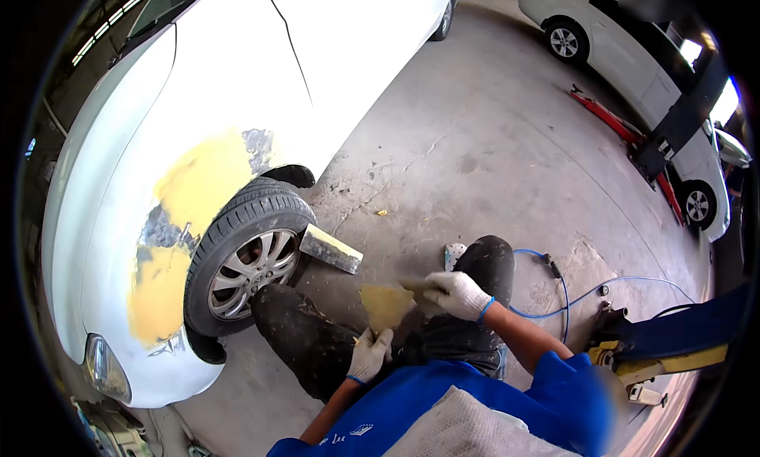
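Observation:
My left hand [370, 356], in a white knit glove, is closed on the lower edge of a yellow, filler-coated spreader plate [385, 305] above my lap. Just to its right, my gloved right hand [457, 294] grips a thin scraper [415, 285]. Motion blurs the scraper, and its blade tip is hard to make out near the plate. On the left stands a white car [111, 251]. Yellow body filler [207, 180] covers its fender around the wheel arch, with bare grey metal patches showing. The front wheel [252, 273] sits close to my knee.
A rectangular block [331, 249], stained grey and yellow, leans by the tire. Right of my knee a blue air hose [590, 298] curls across the concrete floor [475, 156]. A blue and yellow lift arm [673, 338] reaches in at right. Another white car [633, 53] stands beyond a red lift arm [606, 116].

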The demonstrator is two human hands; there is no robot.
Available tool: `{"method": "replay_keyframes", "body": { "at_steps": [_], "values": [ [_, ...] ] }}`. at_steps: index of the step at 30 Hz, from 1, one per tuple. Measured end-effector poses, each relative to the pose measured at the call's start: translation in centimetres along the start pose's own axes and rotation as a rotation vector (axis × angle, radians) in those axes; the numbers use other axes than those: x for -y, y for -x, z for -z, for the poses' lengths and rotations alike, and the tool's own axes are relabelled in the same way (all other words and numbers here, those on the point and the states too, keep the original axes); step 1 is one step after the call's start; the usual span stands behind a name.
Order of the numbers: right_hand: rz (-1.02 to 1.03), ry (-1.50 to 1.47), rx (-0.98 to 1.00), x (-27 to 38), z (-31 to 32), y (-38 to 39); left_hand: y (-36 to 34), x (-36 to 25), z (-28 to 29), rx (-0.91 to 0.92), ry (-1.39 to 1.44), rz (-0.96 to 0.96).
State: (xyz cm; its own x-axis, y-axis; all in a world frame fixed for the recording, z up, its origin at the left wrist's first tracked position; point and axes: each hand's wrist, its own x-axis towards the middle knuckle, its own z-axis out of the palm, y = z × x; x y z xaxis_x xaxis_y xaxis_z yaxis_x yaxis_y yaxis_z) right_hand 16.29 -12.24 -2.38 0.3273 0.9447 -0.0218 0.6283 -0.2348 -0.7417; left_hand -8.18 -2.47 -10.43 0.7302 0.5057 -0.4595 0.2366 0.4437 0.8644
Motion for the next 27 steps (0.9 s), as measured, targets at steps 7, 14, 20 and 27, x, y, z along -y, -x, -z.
{"method": "replay_keyframes", "body": {
  "at_steps": [7, 14, 20, 27],
  "values": [
    [-0.028, -0.063, 0.208, -1.5, -0.5, 0.2, -0.3, 0.8, 0.4, -0.064, -0.035, -0.036],
    [-0.108, -0.385, -0.055, -1.0, -1.6, -1.7, 0.5, 0.5, -0.4, -0.004, -0.440, -0.082],
    [-0.172, -0.260, 0.299, -4.5, -2.5, 2.4, 1.8, -0.1, 0.8, -0.021, -0.080, -0.061],
    [-0.093, -0.374, 0.079, -4.9, -2.3, -2.3, 1.0, 1.1, 0.1, 0.006, -0.296, -0.114]
  ]
}}
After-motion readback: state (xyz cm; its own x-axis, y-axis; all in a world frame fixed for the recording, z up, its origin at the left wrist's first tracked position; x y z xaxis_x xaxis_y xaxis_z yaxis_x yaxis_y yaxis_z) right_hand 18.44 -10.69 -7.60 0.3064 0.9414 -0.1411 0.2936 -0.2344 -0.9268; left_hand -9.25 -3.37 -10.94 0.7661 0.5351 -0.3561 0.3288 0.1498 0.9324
